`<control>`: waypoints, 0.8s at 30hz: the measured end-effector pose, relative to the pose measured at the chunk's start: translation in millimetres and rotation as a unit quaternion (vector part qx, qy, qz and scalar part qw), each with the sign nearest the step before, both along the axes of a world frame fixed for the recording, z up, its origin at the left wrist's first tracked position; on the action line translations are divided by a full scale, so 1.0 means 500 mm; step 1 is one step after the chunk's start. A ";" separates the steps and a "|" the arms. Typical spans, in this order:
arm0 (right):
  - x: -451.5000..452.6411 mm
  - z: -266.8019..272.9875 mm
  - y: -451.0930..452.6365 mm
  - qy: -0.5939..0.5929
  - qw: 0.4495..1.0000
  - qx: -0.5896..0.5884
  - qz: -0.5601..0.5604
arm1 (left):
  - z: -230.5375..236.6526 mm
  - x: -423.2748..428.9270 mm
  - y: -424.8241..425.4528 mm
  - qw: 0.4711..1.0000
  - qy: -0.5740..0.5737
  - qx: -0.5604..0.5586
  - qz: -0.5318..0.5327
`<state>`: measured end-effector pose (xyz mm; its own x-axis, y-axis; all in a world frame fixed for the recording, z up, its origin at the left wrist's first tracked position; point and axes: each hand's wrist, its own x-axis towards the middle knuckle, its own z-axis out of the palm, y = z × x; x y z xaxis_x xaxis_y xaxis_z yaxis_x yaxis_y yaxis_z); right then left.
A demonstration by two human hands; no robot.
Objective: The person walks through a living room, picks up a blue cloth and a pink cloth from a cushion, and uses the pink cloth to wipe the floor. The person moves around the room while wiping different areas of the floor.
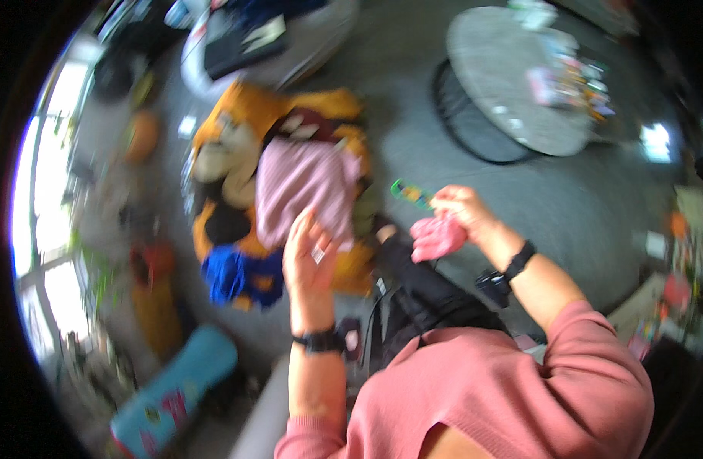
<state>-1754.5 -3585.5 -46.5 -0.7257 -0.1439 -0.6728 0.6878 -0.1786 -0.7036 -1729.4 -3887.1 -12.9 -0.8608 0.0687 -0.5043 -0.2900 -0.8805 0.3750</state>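
Note:
My left hand (309, 252) is raised palm-up with its fingers loosely bent, in front of a pink knitted cloth (305, 186). A small white patch shows at its fingers, too blurred to name. My right hand (461, 212) pinches a flat, green-edged, multicoloured strip (411, 194) between thumb and fingertips. Below those fingers hangs a crumpled pink item (437, 238), seemingly held in the same hand. Beneath the pink cloth lies a cartoon-patterned orange and black blanket or rug (351, 275), with a dark maroon garment (305, 123) and a bright blue cloth (228, 275) on it.
An oval grey table (489, 63) stands at the upper right, with small items along its far side. Another table (322, 46) at the top bears a black flat case (245, 49). A light-blue padded object (179, 396) lies at the lower left, near bright windows (58, 172).

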 end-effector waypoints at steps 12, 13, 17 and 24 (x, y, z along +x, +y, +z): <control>0.287 0.018 0.373 -0.039 0.929 -0.060 -0.362 | -0.056 0.242 0.120 0.970 -0.150 -0.072 -0.176; 0.309 0.021 0.400 -0.035 0.920 -0.066 -0.386 | -0.052 0.247 0.130 0.970 -0.154 -0.063 -0.179; 0.375 -0.006 0.474 -0.022 0.891 -0.064 -0.450 | -0.033 0.236 0.183 0.961 -0.207 -0.112 -0.144; 0.425 -0.039 0.617 -0.039 0.870 -0.077 -0.485 | -0.117 0.164 0.271 0.947 -0.058 0.009 -0.315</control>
